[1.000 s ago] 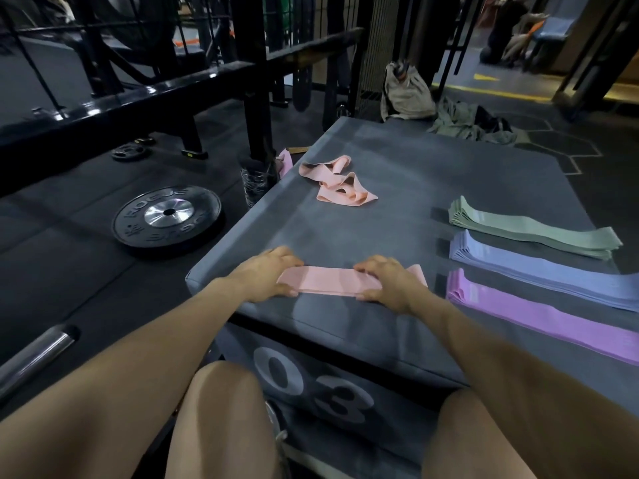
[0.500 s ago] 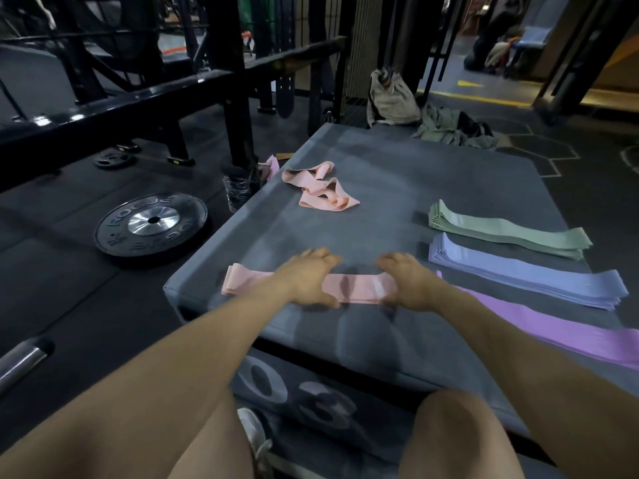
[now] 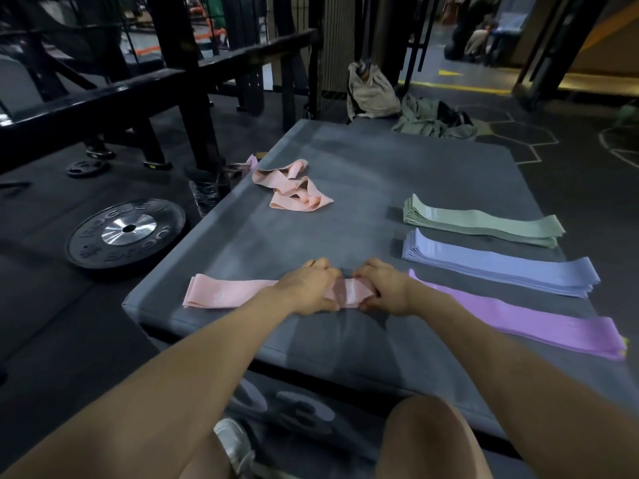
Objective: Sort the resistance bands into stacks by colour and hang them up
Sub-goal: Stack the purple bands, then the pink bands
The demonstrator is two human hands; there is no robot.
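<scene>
A person's left hand (image 3: 307,288) and right hand (image 3: 385,288) both grip the right end of a flat pink band (image 3: 224,295), fingers curled round it, near the front edge of a grey padded box (image 3: 345,160) whose front face reads "03". Loose pink bands (image 3: 294,188) lie tangled further back. To the right sit a green stack (image 3: 484,224), a blue stack (image 3: 501,267) and a purple stack (image 3: 518,319). A black weight plate (image 3: 126,231) on the floor reads "ROGUE".

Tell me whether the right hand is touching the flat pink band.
Touching. The head view shows the right hand with fingers curled onto the right end of the flat pink band.
</scene>
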